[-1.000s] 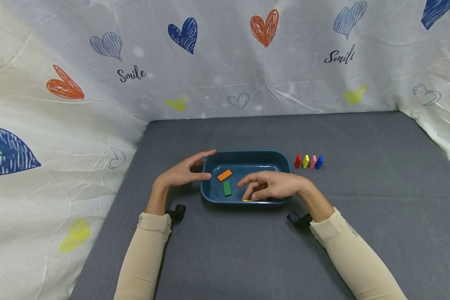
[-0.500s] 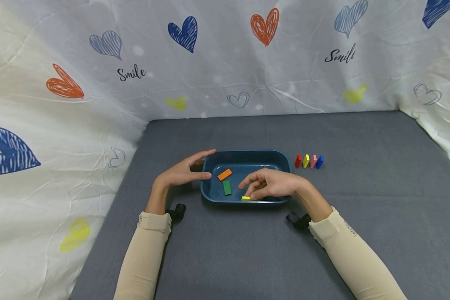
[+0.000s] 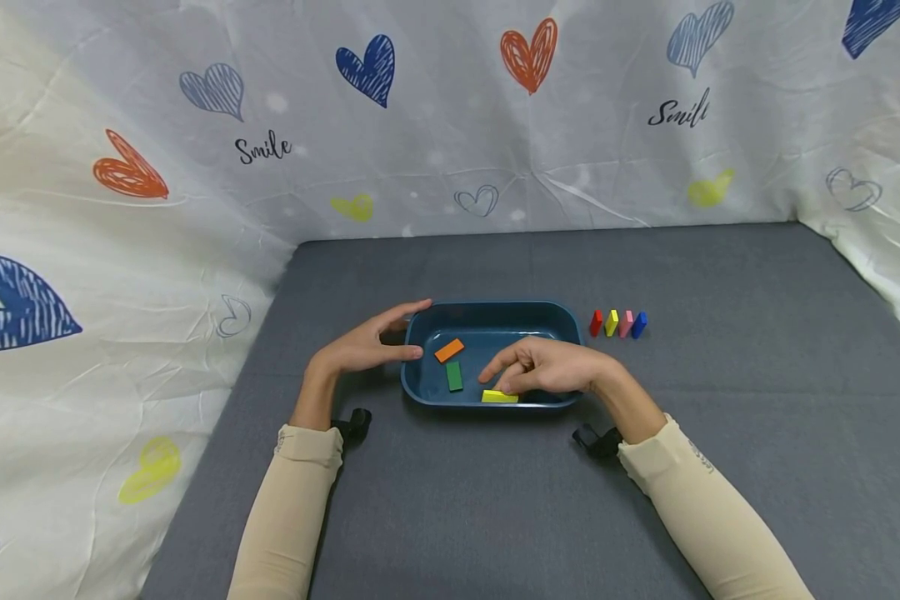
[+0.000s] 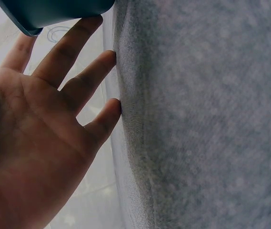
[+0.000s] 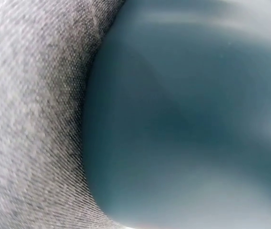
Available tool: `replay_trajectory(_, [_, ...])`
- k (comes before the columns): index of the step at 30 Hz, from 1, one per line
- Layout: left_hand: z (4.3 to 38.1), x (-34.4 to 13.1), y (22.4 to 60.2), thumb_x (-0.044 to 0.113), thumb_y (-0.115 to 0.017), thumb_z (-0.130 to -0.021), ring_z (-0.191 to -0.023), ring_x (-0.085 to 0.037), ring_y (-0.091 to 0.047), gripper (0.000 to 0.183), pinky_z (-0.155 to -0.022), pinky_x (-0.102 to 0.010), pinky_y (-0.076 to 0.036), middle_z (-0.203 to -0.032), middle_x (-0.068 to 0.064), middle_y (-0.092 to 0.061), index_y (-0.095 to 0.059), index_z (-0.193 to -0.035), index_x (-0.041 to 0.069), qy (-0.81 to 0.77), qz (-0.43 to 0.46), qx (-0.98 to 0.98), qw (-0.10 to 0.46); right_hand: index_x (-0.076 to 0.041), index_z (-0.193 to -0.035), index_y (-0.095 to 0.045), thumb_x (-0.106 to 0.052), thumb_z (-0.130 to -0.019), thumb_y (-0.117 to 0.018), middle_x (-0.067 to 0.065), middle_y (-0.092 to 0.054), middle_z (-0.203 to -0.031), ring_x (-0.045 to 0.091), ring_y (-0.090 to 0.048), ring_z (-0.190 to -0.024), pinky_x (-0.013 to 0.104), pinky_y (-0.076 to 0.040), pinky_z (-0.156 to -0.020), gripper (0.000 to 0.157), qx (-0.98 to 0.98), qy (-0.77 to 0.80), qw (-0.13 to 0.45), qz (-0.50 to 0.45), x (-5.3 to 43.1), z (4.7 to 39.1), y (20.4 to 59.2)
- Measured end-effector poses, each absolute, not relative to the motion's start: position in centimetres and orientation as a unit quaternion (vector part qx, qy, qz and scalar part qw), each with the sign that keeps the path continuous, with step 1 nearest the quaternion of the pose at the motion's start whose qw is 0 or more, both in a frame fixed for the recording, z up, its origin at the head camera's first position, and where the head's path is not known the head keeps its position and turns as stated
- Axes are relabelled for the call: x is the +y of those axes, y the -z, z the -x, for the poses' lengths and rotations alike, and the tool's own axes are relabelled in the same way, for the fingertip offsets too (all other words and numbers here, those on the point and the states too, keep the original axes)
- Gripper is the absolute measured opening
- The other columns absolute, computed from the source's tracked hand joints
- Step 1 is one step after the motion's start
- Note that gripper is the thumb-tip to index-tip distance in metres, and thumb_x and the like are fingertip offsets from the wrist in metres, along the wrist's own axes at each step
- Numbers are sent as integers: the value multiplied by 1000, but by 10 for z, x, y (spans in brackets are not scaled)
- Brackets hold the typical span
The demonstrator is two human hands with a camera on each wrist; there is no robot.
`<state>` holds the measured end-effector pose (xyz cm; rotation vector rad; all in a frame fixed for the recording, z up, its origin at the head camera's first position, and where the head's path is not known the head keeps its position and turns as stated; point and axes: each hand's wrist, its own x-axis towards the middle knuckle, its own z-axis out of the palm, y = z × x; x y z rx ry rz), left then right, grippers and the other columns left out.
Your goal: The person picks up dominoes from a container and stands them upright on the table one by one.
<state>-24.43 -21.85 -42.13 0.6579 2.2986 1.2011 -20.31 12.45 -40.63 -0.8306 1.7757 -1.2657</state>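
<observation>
A dark teal tray [image 3: 495,310] stands on the grey cloth. My left hand [image 3: 363,343] touches its left end, thumb at the rim and index finger along the back corner; in the left wrist view the hand [image 4: 45,109] has straight, spread fingers. My right hand [image 3: 551,367] is inside the tray with bent fingers, pinching a yellow domino block [image 3: 500,397] near the front wall. The fingertips behind the block are hidden. An orange domino block [image 3: 449,350] and a green domino block [image 3: 454,377] lie left of it on the tray floor. The tray wall [image 5: 173,119] fills the right wrist view.
Right of the tray, a red block [image 3: 596,322], a yellow block [image 3: 612,322], a pink block [image 3: 626,323] and a blue block [image 3: 640,324] stand upright in a row. A white curtain [image 3: 435,125] with printed hearts hangs behind and at the left of the grey table [image 3: 465,500].
The yellow block in the right hand has come into fuller view, rising from mostly hidden by the tray's front rim. The right fingers have shifted slightly; the left hand stays put.
</observation>
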Motion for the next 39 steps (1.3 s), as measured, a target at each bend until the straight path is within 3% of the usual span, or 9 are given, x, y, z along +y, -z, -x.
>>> replay_trajectory(4, [244,-218,421,30,-73,-96,-153,-38,-30,79,-118,-68,-30,-169,4,-22,-29,-161,38,-437,-237,836,231,8,-137,-56,-8,-102,-61,3,-77,-93,5,-61,-74,27,-54,-82,39,686,512,402,325,125,204,407])
replay_trajectory(7, [244,-218,421,30,-73,-96,-153,-38,-30,79,-117,-68,-30,-169,4,-22,-29,-161,38,-438,-234,836,231,7,-137,-57,-7,-99,-65,9,-76,-117,9,-69,-101,27,-57,-91,41,684,515,405,321,125,204,407])
replay_trajectory(11, [244,-218,422,31,-73,-95,-153,-38,-30,79,-117,-68,-30,-169,4,-22,-29,-160,39,-439,-232,836,232,4,-135,-61,-8,-98,-67,14,-72,-125,12,-69,-108,27,-58,-92,40,688,511,401,325,126,203,407])
replay_trajectory(24, [244,-217,421,31,-73,-96,-153,-39,-29,78,-118,-68,-30,-170,3,-22,-29,-159,41,-437,-233,838,231,4,-133,-63,-8,-97,-68,18,-69,-126,16,-69,-107,30,-59,-91,38,676,518,380,362,130,204,406])
replay_trajectory(31, [242,-216,419,32,-74,-95,-153,-40,-28,79,-118,-69,-28,-170,3,-22,-30,-159,41,-438,-230,838,229,10,-132,-61,-6,-98,-66,32,-64,-121,21,-67,-98,31,-59,-86,38,665,544,349,375,140,204,396])
replay_trajectory(39, [241,-217,418,31,-74,-95,-154,-40,-27,80,-118,-69,-27,-170,3,-21,-29,-161,38,-438,-235,837,229,4,-131,-64,-6,-98,-66,7,-70,-115,32,-65,-95,35,-60,-81,34,676,557,323,360,156,204,380])
